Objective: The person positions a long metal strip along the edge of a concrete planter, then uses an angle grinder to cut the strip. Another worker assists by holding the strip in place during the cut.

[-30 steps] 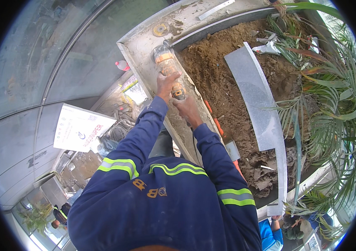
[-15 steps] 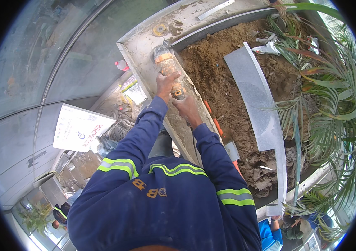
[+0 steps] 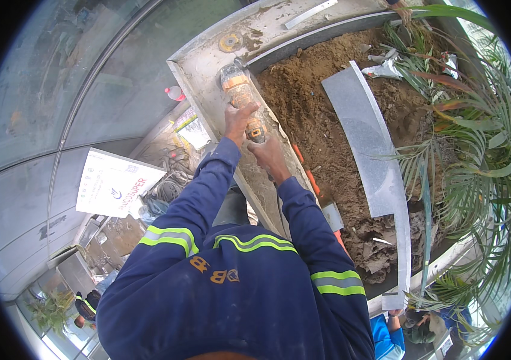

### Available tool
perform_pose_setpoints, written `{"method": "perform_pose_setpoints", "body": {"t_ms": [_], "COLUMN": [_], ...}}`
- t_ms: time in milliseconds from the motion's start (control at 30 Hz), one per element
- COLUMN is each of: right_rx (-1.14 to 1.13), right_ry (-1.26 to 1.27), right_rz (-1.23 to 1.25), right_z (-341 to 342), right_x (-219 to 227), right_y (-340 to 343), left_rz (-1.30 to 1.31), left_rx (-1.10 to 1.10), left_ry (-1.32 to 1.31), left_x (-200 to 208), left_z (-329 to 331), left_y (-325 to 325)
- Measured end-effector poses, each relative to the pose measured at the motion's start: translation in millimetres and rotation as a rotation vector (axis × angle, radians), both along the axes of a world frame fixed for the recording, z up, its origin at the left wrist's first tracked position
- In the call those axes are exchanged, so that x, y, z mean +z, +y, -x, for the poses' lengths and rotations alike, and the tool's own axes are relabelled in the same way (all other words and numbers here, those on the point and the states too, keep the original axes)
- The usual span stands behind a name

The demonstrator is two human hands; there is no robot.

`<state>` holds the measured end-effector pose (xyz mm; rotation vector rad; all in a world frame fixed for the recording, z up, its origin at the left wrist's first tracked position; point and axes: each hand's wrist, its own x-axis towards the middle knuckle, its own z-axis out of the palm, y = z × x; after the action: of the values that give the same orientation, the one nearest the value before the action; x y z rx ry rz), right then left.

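Note:
An orange and grey angle grinder (image 3: 237, 86) lies along the top of the concrete planter wall (image 3: 204, 72), its head pointing away from me. My left hand (image 3: 238, 118) grips the grinder's body from the left. My right hand (image 3: 269, 157) holds its rear end, closer to me. Both arms are in dark blue sleeves with reflective stripes. The grinder's disc is hidden under its guard.
Brown soil (image 3: 309, 102) fills the planter, with a curved grey stone slab (image 3: 369, 156) and an orange-handled trowel (image 3: 321, 195) on it, palm plants (image 3: 477, 150) at right. A loose disc (image 3: 229, 42) and metal strip (image 3: 310, 13) lie on the ledge. White sign board (image 3: 114, 187), cables (image 3: 168, 183), another person (image 3: 390, 336) below.

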<state>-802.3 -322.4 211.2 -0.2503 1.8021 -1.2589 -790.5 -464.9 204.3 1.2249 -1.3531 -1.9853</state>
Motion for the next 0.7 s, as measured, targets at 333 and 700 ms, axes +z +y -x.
{"method": "perform_pose_setpoints", "body": {"t_ms": [333,700], "right_rx": [-0.001,-0.007], "right_ry": [0.022,0.047], "right_rz": [0.031,0.029], "right_z": [1.0,3.1], "right_x": [-1.5,-2.7], "right_y": [-0.3,-0.4], "left_rz": [0.007,-0.013], "left_rx": [-0.010,-0.003], "left_ry": [0.004,-0.022], "left_x": [4.8,-0.8], "left_z": [2.4,3.1], "left_y": [0.6,-0.7]}}
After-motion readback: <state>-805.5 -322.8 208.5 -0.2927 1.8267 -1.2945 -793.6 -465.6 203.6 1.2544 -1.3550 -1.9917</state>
